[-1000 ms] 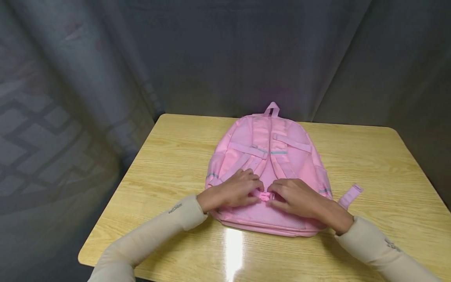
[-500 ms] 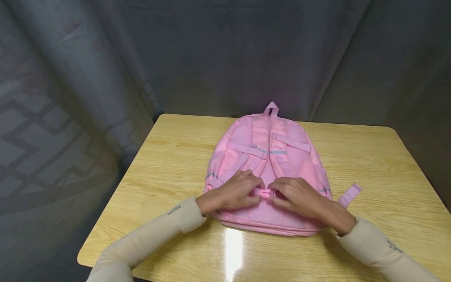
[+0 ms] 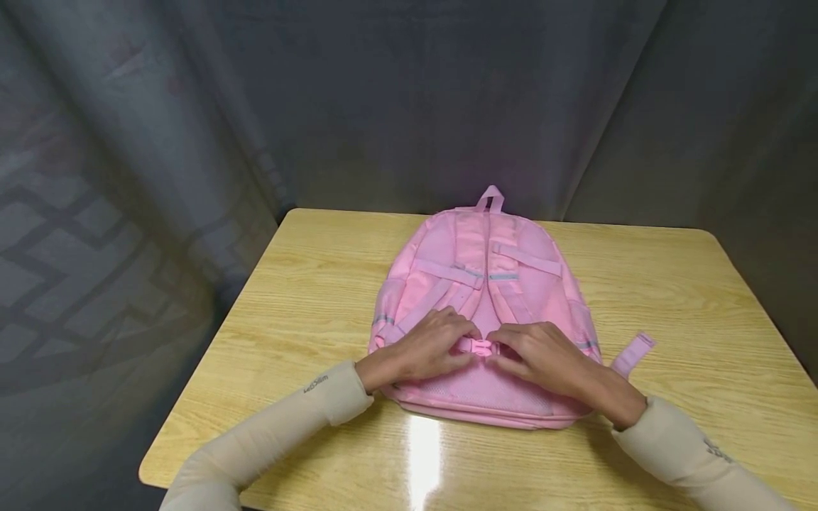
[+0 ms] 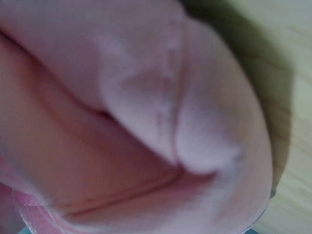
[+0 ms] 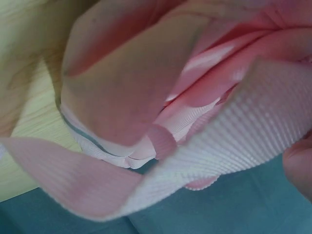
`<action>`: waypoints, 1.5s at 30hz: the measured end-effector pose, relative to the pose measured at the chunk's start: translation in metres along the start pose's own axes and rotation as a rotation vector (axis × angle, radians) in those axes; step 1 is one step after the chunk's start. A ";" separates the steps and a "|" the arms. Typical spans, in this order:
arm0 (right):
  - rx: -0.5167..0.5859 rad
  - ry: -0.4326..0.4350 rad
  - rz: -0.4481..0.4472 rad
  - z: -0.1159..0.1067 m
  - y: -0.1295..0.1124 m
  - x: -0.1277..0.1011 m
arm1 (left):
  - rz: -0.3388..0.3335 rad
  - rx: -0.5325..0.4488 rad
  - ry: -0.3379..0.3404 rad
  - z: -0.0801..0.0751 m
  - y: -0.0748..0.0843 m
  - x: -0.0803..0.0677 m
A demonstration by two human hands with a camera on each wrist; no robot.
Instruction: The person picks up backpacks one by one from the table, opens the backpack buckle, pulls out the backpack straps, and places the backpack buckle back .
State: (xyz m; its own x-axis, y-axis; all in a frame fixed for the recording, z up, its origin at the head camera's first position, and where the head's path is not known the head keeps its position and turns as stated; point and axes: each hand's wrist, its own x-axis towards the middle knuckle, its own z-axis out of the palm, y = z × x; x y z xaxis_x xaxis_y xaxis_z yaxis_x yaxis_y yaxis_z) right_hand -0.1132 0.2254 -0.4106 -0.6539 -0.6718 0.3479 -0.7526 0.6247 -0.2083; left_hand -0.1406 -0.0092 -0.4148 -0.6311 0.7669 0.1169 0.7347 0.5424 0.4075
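A pink backpack [image 3: 486, 284] lies straps-up on a wooden table [image 3: 307, 284]. Near its lower end sits a pink plastic buckle [image 3: 476, 347] on a strap. My left hand [image 3: 434, 344] pinches the buckle's left side, fingers curled over the strap. My right hand [image 3: 537, 355] pinches its right side. The two halves look joined between my fingertips. The left wrist view is filled with blurred pink fabric [image 4: 146, 122]. In the right wrist view, ribbed pink webbing [image 5: 229, 151] runs close past the lens, with a fingertip [image 5: 298, 163] at the right edge.
A loose pink strap end [image 3: 633, 353] lies on the table right of the backpack. The carry loop [image 3: 491, 199] points to the far edge. A dark curtain [image 3: 409, 99] hangs behind the table. The table's near edge has a bright glare patch [image 3: 423, 454].
The buckle halves have come together between my hands, and both hands shifted slightly up the backpack. The backpack itself has stayed put.
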 end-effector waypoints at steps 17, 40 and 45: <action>0.031 0.035 0.030 0.004 0.000 -0.001 | 0.027 -0.043 0.079 0.005 0.000 -0.002; 0.004 0.033 -0.007 0.008 -0.001 0.000 | 0.026 -0.089 0.175 0.008 -0.003 -0.002; 0.004 0.025 -0.005 0.008 -0.001 0.000 | 0.031 -0.088 0.199 0.010 -0.003 -0.003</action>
State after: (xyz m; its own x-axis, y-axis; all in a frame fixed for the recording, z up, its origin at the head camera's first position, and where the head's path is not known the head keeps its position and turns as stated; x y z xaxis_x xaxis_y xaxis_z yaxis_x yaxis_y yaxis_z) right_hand -0.1129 0.2213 -0.4173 -0.6479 -0.6648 0.3720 -0.7563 0.6195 -0.2101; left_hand -0.1387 -0.0100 -0.4252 -0.6519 0.6950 0.3032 0.7352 0.4814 0.4772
